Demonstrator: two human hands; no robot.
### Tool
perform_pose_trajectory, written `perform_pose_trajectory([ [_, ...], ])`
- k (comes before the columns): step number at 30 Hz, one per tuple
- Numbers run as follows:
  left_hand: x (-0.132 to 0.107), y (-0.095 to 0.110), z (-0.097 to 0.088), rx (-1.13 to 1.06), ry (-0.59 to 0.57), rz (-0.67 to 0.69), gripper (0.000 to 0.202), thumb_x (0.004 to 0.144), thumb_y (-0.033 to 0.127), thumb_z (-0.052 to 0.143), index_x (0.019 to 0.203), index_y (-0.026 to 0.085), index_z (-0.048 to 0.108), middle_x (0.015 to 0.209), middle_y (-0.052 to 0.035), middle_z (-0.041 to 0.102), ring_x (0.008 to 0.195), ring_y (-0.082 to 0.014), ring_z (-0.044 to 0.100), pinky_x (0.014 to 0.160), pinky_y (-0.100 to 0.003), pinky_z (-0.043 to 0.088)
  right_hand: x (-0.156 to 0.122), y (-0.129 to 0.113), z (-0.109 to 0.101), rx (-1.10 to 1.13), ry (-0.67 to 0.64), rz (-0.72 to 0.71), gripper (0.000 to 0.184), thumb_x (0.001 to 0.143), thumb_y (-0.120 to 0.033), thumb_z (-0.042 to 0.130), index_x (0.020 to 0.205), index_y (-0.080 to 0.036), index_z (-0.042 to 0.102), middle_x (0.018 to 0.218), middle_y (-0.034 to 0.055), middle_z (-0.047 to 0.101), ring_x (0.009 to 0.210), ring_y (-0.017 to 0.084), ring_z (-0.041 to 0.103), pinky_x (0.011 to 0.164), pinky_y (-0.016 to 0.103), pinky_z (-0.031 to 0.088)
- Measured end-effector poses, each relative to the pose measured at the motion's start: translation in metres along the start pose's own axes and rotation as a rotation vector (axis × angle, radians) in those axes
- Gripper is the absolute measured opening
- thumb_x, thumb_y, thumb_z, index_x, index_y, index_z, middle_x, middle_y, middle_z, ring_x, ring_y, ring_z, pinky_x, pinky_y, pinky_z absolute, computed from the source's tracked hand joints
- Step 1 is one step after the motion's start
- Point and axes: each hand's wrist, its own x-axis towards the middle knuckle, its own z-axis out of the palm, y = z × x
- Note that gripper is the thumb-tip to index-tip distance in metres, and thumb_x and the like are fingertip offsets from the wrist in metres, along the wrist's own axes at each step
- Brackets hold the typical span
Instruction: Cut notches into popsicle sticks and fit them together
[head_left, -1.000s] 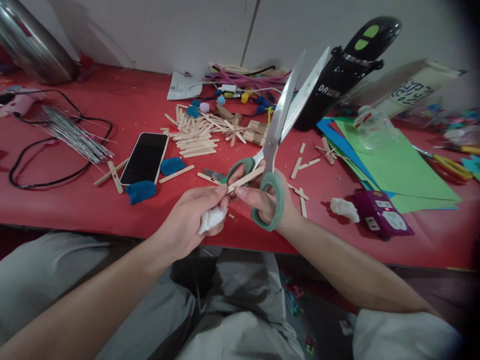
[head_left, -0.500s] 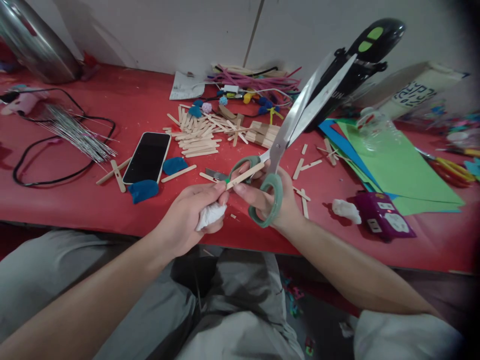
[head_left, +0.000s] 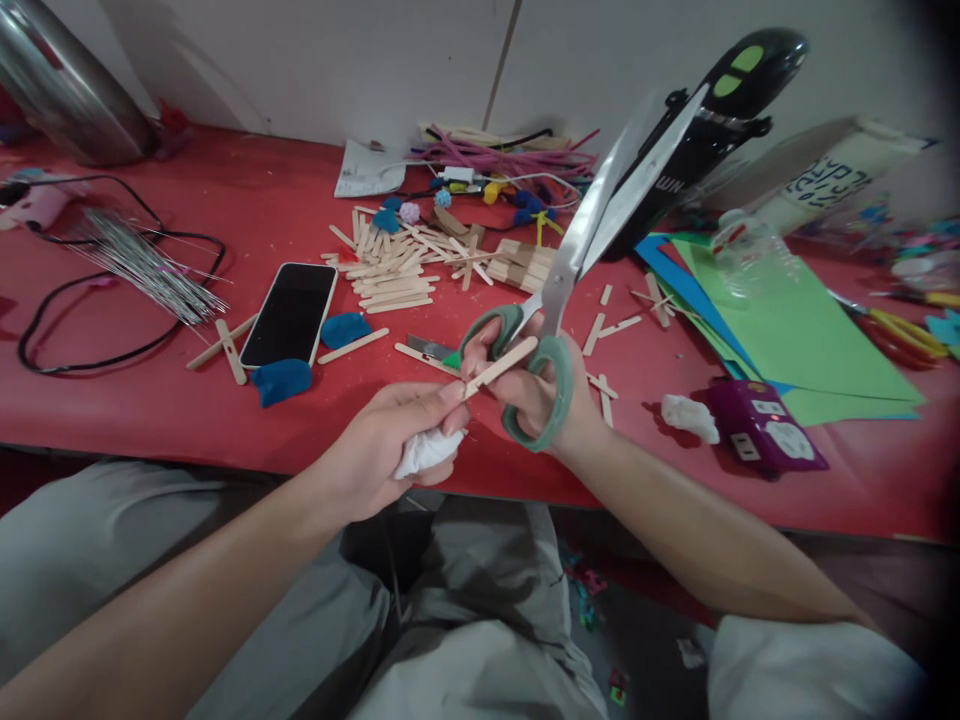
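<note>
The wooden craft stick [head_left: 501, 364] sits at the centre of the frame, above the near edge of the red table [head_left: 150, 400]. It tilts upward to the right. Its lower left end is pinched in the fingertips of the left hand [head_left: 379, 445]. Its upper right end lies across the fingers of the right hand [head_left: 534, 398].

The left hand is closed narrow. It also holds a wad of white tissue [head_left: 424, 452] against the palm.

The right hand is closed on the scissors [head_left: 559, 290], with its fingers through the green handle loops. The blades point toward the upper right of the frame and stand only slightly apart.

Behind the hands, at upper centre, lies a loose pile of sticks [head_left: 394, 268]. Left of centre, a dark phone [head_left: 290, 313] lies face up, with a lump of blue clay [head_left: 281, 381] just below it. At upper right, a black bottle [head_left: 705, 135] leans behind the blades. Sheets of green paper [head_left: 787, 335] lie at the right, with a purple box [head_left: 765, 430] near their lower edge. A bundle of thin wires [head_left: 142, 265] lies at the left.
</note>
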Motion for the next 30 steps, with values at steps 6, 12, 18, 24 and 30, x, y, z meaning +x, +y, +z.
perform_pose_trajectory([
  [6,0.0,0.005,-0.001,0.035,0.056,0.08,0.032,0.085,0.031,0.065,0.06,0.013,0.055,0.049,0.0058,0.038,0.038,-0.0028,0.031,0.037,-0.017,0.023,0.0,0.0,-0.001,-0.041,-0.033,0.049,0.032,0.069,-0.042,0.083,0.08,-0.022,0.059,0.071,-0.0003,0.062,0.068,0.016,0.06,0.063,0.032,0.052],
  [12,0.001,0.012,-0.001,0.046,0.107,0.119,0.031,0.086,0.028,0.061,0.059,0.014,0.056,0.049,0.0049,0.039,0.038,-0.0042,0.032,0.037,-0.018,0.022,0.001,-0.004,0.002,-0.111,0.008,0.039,0.025,0.074,-0.04,0.078,0.077,-0.021,0.062,0.069,-0.0008,0.061,0.063,0.015,0.059,0.062,0.031,0.052],
  [18,0.003,0.007,-0.005,0.248,0.193,0.186,0.035,0.089,0.039,0.058,0.062,0.016,0.055,0.049,0.0044,0.04,0.041,-0.006,0.035,0.041,-0.021,0.023,0.0,-0.002,-0.001,-0.062,0.02,0.072,0.026,0.074,-0.04,0.08,0.084,-0.022,0.064,0.079,0.0003,0.067,0.069,0.014,0.063,0.071,0.033,0.055],
  [24,-0.006,0.024,-0.009,0.726,0.319,0.374,0.036,0.092,0.038,0.055,0.064,0.017,0.06,0.049,0.0038,0.043,0.043,-0.0065,0.037,0.043,-0.022,0.024,-0.001,-0.007,0.005,-0.166,0.096,0.132,0.037,0.067,-0.044,0.085,0.079,-0.02,0.059,0.07,-0.0024,0.06,0.06,0.012,0.056,0.06,0.028,0.048],
  [30,-0.022,0.053,-0.011,0.937,0.605,0.626,0.034,0.093,0.028,0.051,0.062,0.018,0.058,0.047,0.0042,0.04,0.044,-0.0068,0.036,0.044,-0.023,0.023,-0.004,-0.01,0.01,-0.216,0.03,0.213,0.048,0.066,-0.053,0.084,0.079,-0.021,0.05,0.073,-0.0036,0.051,0.062,0.01,0.047,0.059,0.026,0.04],
])
